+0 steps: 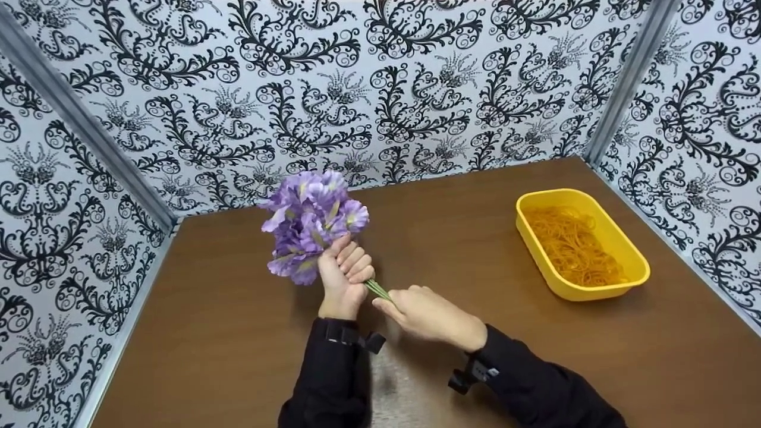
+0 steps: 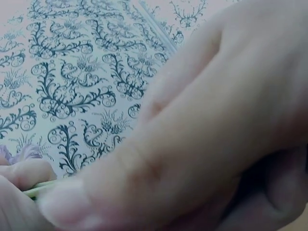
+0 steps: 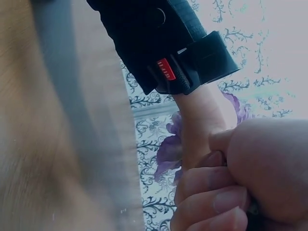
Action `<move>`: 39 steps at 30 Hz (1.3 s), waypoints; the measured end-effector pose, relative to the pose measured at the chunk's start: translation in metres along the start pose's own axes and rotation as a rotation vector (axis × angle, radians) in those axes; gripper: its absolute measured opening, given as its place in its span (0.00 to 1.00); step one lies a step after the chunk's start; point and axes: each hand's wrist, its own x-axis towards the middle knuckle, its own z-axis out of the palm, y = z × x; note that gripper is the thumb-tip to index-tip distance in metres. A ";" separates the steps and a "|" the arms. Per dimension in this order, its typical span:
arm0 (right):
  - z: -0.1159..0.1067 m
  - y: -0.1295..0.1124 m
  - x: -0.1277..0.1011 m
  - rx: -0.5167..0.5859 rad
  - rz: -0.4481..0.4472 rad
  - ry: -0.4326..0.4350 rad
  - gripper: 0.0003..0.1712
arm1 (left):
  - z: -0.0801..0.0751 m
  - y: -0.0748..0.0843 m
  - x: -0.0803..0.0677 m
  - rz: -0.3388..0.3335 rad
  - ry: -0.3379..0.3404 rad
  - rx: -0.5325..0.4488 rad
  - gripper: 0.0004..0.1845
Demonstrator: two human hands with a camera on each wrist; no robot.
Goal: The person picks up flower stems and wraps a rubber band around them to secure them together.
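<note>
In the head view, a bunch of purple artificial-looking flowers [image 1: 309,220] is held over the table, its blooms up and to the left. My left hand [image 1: 348,270] grips it just below the blooms, fingers curled round the stems. Thin green stems [image 1: 377,289] run out of that fist down to the right. My right hand [image 1: 431,315] holds their lower end between thumb and curled fingers, hiding the stem tips. Purple petals [image 3: 168,154] show behind a wrist in the right wrist view. A short piece of stem [image 2: 38,188] appears between the hands in the left wrist view.
To the right, a yellow plastic tub [image 1: 538,252] holds a heap of thin orange bands [image 1: 574,246]. The brown wooden tabletop [image 1: 220,333] is bordered at the back and sides by patterned black-and-white panels [image 1: 321,89].
</note>
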 end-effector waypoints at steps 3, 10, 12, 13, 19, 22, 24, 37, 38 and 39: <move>-0.002 -0.002 -0.003 -0.029 -0.045 0.022 0.23 | 0.004 0.000 -0.003 -0.027 -0.034 -0.014 0.26; 0.001 -0.008 -0.008 -0.032 -0.043 0.051 0.22 | 0.007 0.002 -0.005 -0.064 -0.034 -0.022 0.26; 0.003 -0.010 -0.008 -0.019 -0.035 0.056 0.22 | 0.008 0.003 -0.005 -0.064 -0.013 -0.021 0.26; 0.003 -0.011 -0.008 -0.019 -0.037 0.060 0.22 | 0.008 0.004 -0.006 -0.064 -0.004 -0.018 0.27; 0.003 -0.015 -0.008 -0.067 -0.061 0.083 0.22 | 0.010 0.007 -0.007 -0.054 0.013 -0.005 0.26; 0.003 -0.014 -0.009 -0.083 -0.070 0.078 0.21 | 0.010 0.007 -0.008 -0.047 0.020 0.007 0.25; 0.003 -0.015 -0.009 -0.081 -0.074 0.073 0.21 | 0.009 0.006 -0.008 -0.046 0.027 0.022 0.25; -0.008 -0.016 -0.016 0.122 0.004 -0.067 0.21 | 0.017 0.003 -0.010 -0.043 -0.107 0.016 0.24; -0.010 -0.016 -0.017 0.132 0.010 -0.080 0.21 | 0.019 0.003 -0.011 -0.042 -0.118 0.011 0.24; -0.012 -0.016 -0.019 0.136 0.017 -0.092 0.22 | 0.021 0.004 -0.012 -0.040 -0.128 0.003 0.24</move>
